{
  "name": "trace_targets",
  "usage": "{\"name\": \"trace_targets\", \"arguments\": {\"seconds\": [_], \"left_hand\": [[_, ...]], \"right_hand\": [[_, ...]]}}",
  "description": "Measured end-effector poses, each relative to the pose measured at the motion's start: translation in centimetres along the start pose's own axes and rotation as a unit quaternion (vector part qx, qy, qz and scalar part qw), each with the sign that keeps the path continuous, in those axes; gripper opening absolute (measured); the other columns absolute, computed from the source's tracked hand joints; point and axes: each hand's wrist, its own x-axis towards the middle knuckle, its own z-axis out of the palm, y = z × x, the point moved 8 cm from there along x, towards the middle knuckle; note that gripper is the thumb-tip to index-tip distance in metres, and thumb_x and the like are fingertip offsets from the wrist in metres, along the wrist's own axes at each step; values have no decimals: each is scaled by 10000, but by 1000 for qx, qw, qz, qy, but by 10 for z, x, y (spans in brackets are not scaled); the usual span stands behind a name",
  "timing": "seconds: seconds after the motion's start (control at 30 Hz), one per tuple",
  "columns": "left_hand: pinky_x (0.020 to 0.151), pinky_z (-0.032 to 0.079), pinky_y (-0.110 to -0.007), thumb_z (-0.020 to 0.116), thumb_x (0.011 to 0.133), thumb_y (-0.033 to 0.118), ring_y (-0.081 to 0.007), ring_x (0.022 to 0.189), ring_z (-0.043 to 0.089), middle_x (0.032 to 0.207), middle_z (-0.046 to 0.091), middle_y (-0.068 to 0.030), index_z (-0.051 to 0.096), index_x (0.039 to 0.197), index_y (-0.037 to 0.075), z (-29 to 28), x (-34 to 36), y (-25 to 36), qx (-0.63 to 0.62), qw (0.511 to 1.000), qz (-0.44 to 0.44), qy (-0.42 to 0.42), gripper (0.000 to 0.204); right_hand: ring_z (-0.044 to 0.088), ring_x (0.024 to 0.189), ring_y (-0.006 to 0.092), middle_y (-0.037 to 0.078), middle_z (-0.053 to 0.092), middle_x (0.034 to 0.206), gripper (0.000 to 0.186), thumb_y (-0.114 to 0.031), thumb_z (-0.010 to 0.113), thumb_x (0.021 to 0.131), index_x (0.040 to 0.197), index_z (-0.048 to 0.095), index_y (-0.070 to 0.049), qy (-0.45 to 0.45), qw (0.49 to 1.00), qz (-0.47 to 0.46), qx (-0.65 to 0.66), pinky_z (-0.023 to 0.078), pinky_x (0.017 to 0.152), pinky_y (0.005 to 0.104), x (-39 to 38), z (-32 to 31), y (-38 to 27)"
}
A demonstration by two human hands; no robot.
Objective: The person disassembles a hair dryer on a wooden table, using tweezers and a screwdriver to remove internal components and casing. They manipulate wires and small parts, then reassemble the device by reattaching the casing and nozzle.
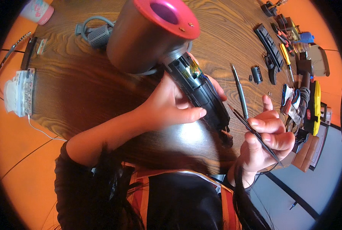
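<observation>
My left hand (171, 105) is wrapped round the opened handle of a hair dryer (138, 42) with a grey body and a pink ring-shaped end. The handle's black inner frame (206, 94) is bare, with shiny parts showing near the body. Loose dark parts or wires hang at the handle's lower end. Between the thumb and fingers of my right hand (268, 134) is a pair of thin dark tweezers (257, 136), tips pointing at the handle but apart from it. A slim grey pen-like tool (239, 91) lies on the table just beyond that hand.
On the wooden table (82, 76), a grey cylindrical part with a cable (98, 36) sits behind the dryer. To the right lie a small dark cylinder (257, 74), a black slotted strip (270, 46), a yellow-handled screwdriver (285, 54) and several other tools. A phone (28, 92) rests at left.
</observation>
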Motion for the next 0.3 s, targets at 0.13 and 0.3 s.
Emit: {"name": "trace_targets", "arguments": {"seconds": [0.13,0.3], "left_hand": [[901,439,-418,566,680,-66,-320,1067,522,1102,492,-201,139,1174,164,3,-1,-3,6,999,-38,-18,693],[890,450,-440,576,683,-56,-338,1080,511,1130,466,-213,129,1184,181,5,-2,-5,-5,998,-43,-43,712]], "right_hand": [[605,636,166,100,659,749,346,-136,758,665,811,444,-143,4,998,28,48,314,936,513,2,-8,10],[607,644,176,110,661,764,343,-135,754,671,835,453,-137,3,998,19,60,298,951,519,2,-12,13]]}}
